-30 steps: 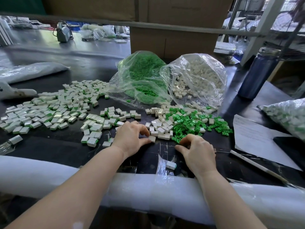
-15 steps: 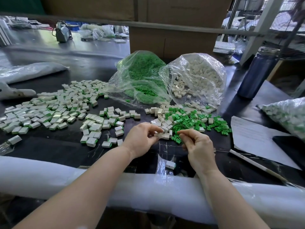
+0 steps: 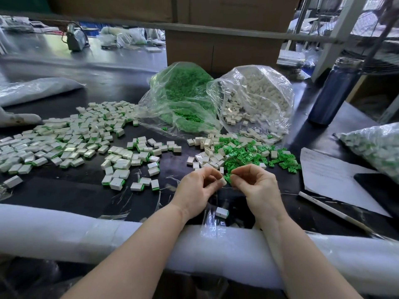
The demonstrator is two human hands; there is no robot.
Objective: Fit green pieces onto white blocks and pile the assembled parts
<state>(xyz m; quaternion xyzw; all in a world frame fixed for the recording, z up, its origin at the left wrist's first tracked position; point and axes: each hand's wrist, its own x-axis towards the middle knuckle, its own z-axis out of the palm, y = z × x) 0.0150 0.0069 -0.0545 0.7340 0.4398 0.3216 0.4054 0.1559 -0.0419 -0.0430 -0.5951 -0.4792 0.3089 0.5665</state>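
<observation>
At frame centre, two bags (image 3: 183, 100) lie side by side on the table (image 3: 64, 190), the second (image 3: 259, 93) to the right. Loose pieces (image 3: 248, 156) spill in front of them, with a spread of assembled parts (image 3: 64, 143) at left. Both hands, the left hand (image 3: 196, 186) and the right hand (image 3: 257, 186), meet just below the loose heap. A bottle (image 3: 334, 93) stands at upper right, a paper sheet (image 3: 328, 178) below it. A padded roll (image 3: 86, 234) runs along the table's near edge, under both forearms.
</observation>
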